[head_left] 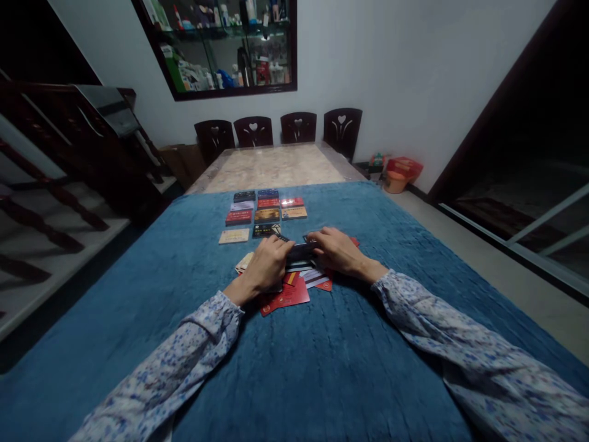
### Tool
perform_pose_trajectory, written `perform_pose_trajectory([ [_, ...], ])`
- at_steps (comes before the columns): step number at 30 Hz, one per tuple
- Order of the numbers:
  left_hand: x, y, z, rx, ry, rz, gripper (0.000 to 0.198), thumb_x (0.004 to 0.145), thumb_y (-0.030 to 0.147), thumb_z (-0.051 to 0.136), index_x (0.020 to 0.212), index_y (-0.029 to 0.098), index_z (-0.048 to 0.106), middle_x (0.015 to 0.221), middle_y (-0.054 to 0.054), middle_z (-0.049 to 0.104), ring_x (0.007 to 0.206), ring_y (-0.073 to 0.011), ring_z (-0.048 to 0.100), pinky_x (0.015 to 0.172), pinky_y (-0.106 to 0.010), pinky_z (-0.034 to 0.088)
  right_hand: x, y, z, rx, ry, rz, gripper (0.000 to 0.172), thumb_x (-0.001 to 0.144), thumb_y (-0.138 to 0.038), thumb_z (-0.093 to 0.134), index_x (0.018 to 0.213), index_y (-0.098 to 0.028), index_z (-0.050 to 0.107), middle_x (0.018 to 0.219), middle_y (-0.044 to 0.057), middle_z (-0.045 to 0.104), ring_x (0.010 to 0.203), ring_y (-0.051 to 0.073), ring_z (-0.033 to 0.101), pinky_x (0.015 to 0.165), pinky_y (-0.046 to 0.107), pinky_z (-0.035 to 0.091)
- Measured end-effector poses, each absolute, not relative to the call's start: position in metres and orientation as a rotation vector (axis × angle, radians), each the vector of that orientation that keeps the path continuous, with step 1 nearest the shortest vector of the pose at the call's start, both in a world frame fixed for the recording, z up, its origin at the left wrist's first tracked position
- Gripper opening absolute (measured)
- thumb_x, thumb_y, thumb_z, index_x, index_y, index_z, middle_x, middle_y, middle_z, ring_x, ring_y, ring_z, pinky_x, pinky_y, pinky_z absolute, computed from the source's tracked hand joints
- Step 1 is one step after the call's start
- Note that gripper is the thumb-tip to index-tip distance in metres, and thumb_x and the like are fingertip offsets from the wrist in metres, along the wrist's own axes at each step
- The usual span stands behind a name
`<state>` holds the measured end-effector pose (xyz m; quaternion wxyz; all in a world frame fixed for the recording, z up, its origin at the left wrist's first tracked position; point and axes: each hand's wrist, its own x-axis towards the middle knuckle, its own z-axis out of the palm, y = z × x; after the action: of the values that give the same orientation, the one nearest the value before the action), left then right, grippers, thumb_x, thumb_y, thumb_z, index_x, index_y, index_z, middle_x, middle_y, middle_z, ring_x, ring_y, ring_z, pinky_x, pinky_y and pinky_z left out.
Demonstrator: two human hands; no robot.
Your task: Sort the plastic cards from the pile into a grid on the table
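My left hand and my right hand grip the two ends of a dark card or small stack of cards, held over a loose pile. Red cards and a striped pale card stick out of that pile below my hands. Partly hidden beside my left hand is a cream card stack. Beyond my fingers, cards lie in sorted stacks: a cream one, a black one, a red one, a gold one and several others.
A blue cloth covers the near part of the table, with the bare marble-like top behind it. Dark chairs stand at the far end. On the right floor is an orange bin; wooden stair railings rise at left.
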<state>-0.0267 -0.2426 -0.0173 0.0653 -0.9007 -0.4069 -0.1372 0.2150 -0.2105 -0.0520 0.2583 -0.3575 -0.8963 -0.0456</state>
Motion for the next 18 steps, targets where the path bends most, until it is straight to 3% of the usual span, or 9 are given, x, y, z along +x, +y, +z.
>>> perform_pose_trajectory([
  [5,-0.027,-0.242,-0.025,-2.710,-1.275,-0.491,0.053,0.088,0.003,0.045,0.138,0.014,0.057,0.104,-0.013,0.073,0.093,-0.0264,0.061,0.085,-0.042,0.051,0.211,-0.211,-0.056,-1.049,-2.418,-0.165,0.031,0.091,-0.011,0.054,0.120,-0.016,0.063,0.097,0.012,0.071,0.088,0.025,0.059,0.079,0.036,0.044],
  [13,-0.025,-0.243,-0.029,-2.638,-1.365,-0.494,0.044,0.091,0.004,0.042,0.130,0.017,0.060,0.094,-0.010,0.071,0.085,-0.0260,0.062,0.079,-0.038,0.049,0.208,-0.211,-0.063,-1.111,-2.391,-0.190,0.032,0.092,-0.014,0.058,0.124,-0.017,0.060,0.097,0.011,0.074,0.087,0.024,0.063,0.078,0.033,0.042],
  [18,-0.025,-0.242,-0.030,-2.623,-1.408,-0.532,0.042,0.091,0.005,0.041,0.127,0.016,0.060,0.094,-0.010,0.071,0.087,-0.0260,0.063,0.080,-0.038,0.048,0.205,-0.215,-0.061,-1.131,-2.408,-0.144,0.041,0.089,-0.016,0.062,0.130,-0.015,0.056,0.109,0.014,0.074,0.095,0.026,0.065,0.084,0.037,0.044],
])
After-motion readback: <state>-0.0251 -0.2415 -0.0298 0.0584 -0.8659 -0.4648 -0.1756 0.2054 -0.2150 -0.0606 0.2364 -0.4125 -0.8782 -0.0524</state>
